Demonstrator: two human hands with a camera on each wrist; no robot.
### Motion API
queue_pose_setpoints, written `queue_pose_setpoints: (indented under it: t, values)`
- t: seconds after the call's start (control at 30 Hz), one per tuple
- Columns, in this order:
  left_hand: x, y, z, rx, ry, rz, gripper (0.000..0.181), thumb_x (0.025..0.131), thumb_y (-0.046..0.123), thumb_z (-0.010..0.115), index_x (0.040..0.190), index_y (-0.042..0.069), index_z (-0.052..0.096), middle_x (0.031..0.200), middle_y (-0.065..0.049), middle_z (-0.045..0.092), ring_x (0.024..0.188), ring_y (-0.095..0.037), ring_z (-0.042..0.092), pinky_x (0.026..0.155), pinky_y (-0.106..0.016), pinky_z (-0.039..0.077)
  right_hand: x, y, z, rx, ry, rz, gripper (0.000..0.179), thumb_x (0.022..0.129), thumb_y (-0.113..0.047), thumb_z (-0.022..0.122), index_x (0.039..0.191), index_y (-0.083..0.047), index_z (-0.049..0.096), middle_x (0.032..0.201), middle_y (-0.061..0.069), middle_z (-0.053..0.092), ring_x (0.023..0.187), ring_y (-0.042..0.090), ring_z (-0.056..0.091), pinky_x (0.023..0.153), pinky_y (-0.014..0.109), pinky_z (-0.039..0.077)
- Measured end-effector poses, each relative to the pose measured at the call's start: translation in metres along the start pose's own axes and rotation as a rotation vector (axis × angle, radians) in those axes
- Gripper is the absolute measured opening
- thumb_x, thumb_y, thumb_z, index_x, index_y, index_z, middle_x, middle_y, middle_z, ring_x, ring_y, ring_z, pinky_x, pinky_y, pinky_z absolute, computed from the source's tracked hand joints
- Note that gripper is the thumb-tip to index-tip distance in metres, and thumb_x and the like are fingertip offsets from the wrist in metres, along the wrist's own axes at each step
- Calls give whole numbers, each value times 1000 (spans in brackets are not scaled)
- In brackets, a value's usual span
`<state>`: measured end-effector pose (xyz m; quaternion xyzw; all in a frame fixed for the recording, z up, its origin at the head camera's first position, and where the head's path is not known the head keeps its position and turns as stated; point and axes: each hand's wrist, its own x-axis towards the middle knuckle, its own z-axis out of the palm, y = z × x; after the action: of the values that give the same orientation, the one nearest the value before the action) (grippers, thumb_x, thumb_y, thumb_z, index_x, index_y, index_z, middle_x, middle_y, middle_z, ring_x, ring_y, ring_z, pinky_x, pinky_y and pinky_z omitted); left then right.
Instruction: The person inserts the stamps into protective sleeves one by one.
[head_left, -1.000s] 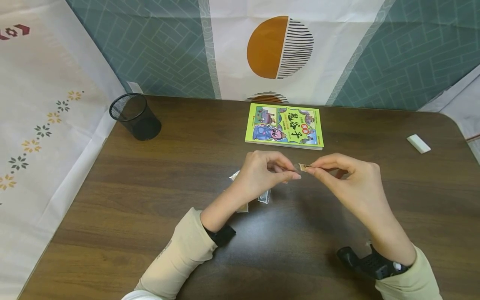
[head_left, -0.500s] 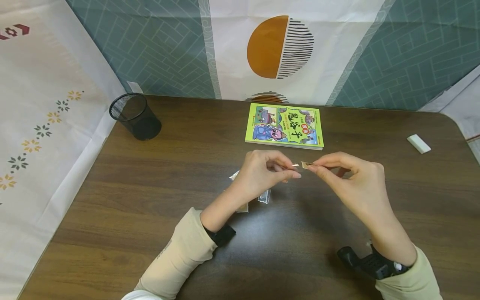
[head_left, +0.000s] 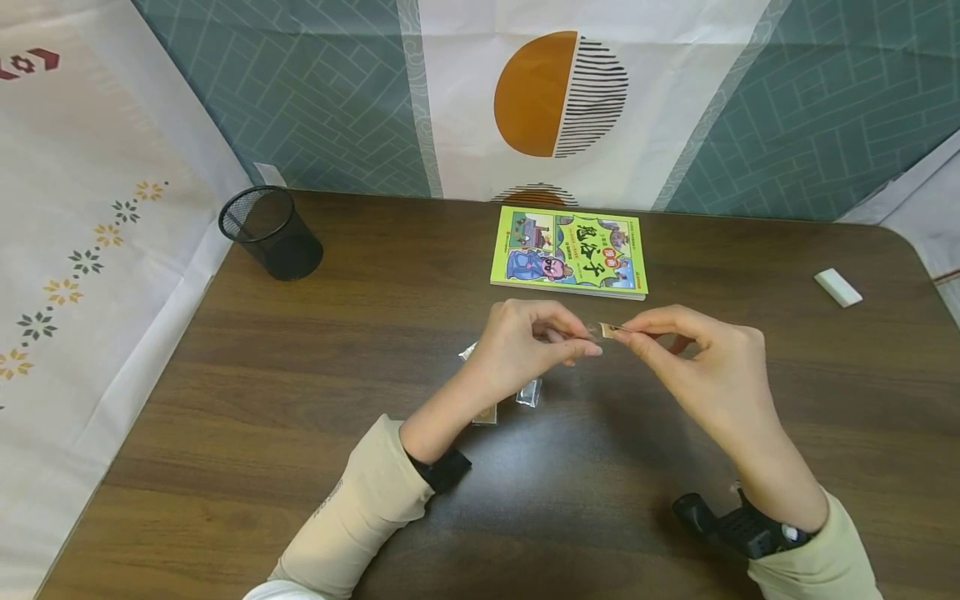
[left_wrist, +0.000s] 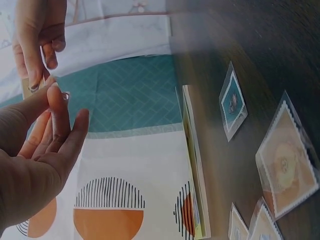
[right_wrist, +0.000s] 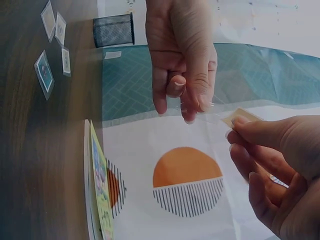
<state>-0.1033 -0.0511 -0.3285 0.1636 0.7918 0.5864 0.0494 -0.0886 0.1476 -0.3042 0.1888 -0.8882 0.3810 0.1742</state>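
Over the middle of the table, my right hand (head_left: pixel 701 358) pinches a small tan stamp (right_wrist: pixel 240 116) between thumb and forefinger. Facing it, my left hand (head_left: pixel 525 342) pinches a thin clear plastic sleeve (right_wrist: pixel 215 106) by its edge. The stamp's free end is right at the sleeve's edge, overlapping it in the head view. Below the left hand lie several stamps in clear sleeves, among them a teal one (left_wrist: pixel 233 102) and a larger orange one (left_wrist: pixel 287 165). In the head view the left hand and forearm partly hide them.
A green comic-style book (head_left: pixel 570 254) lies at the table's back edge, just beyond the hands. At the back left stands a black mesh pen holder (head_left: pixel 276 237). A white block like an eraser (head_left: pixel 837 287) lies at the right.
The right hand drew the stamp slightly right, away from the left fingertips, then brought it back left toward the sleeve. The left hand has stayed nearly in place.
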Motion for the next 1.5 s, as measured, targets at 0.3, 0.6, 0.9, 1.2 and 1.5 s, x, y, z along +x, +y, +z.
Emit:
queue_pose_setpoints:
  t: [0.3, 0.6, 0.9, 1.2, 1.5]
  values:
    - [0, 1, 1, -31, -8, -13, 12, 75, 12, 78, 83, 7, 71, 72, 0, 70, 58, -8, 64, 52, -27, 50, 0, -1, -1, 39, 5, -15, 16, 73, -6, 79, 84, -17, 75, 77, -6, 71, 65, -10, 56, 61, 12, 40]
    - [0, 0, -1, -137, -59, -22, 13, 75, 10, 78, 83, 4, 70, 74, -4, 70, 59, -16, 66, 56, -31, 53, 0, 0, -2, 73, 10, -46, 20, 70, -3, 80, 84, -16, 75, 77, -4, 71, 65, -9, 57, 62, 12, 40]
    - [0, 2, -3, -187, -99, -106, 14, 76, 12, 77, 86, 4, 69, 76, -3, 70, 60, -19, 66, 57, -32, 52, 0, 2, -2, 92, 25, -93, 20, 69, 1, 80, 84, -11, 74, 78, -2, 71, 67, -9, 57, 63, 13, 41]
    - [0, 3, -4, -205, -94, -121, 14, 77, 10, 77, 86, 2, 69, 78, -5, 71, 59, -19, 66, 58, -32, 53, 0, 1, -2, 99, 33, -86, 19, 70, 0, 80, 84, -12, 75, 77, -2, 71, 66, -7, 58, 64, 14, 41]
    - [1, 1, -4, -195, -96, -118, 14, 76, 9, 77, 86, 3, 69, 76, -5, 71, 58, -19, 66, 58, -37, 53, 0, 3, -2, 89, 21, -98, 21, 68, 0, 81, 84, -12, 75, 76, -2, 71, 66, -7, 57, 64, 13, 41]
